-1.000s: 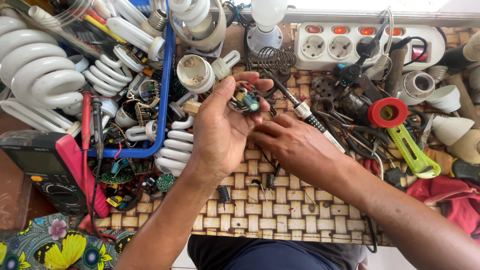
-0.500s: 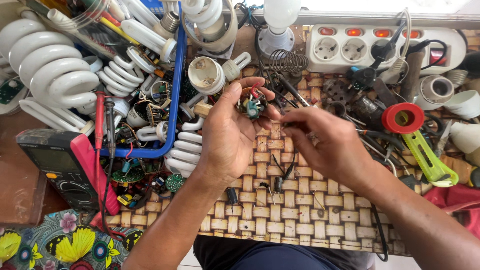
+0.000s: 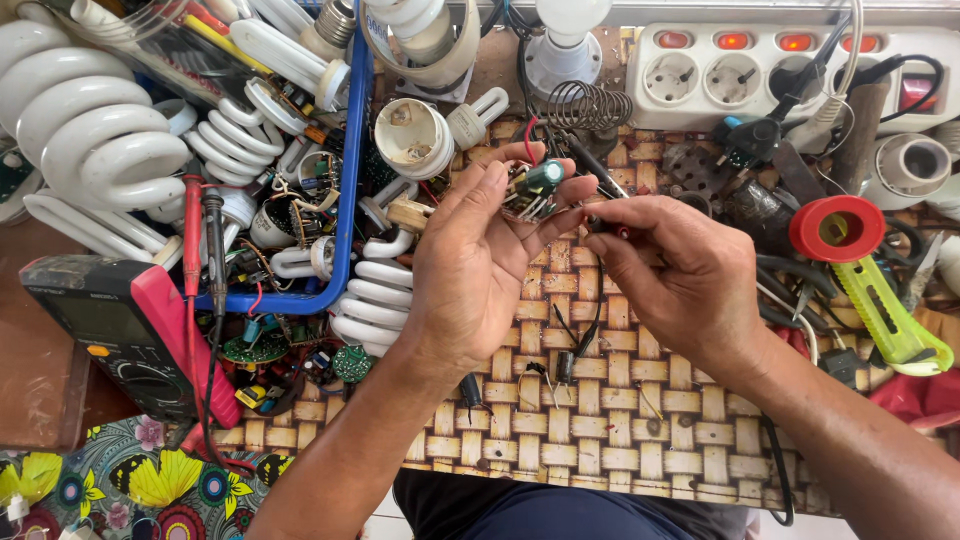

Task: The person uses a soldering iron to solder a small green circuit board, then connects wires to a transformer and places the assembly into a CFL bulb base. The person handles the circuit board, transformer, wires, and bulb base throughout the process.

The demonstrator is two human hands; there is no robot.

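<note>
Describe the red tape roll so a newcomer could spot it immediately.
Start at the white power strip along the top right edge. Just below its right end, right of the right hand, the red tape roll lies flat on the clutter. It is the only solid red ring, touching a lime-green tool.

A small home repair bench for electronics. A woven mat (image 3: 600,440) is crowded with spiral fluorescent lamps (image 3: 90,130), loose circuit boards (image 3: 350,362) in and around a blue tray (image 3: 352,180), a multimeter (image 3: 120,335) with probes, a switched power strip (image 3: 740,75), red tape (image 3: 838,228) and scattered components.
</note>
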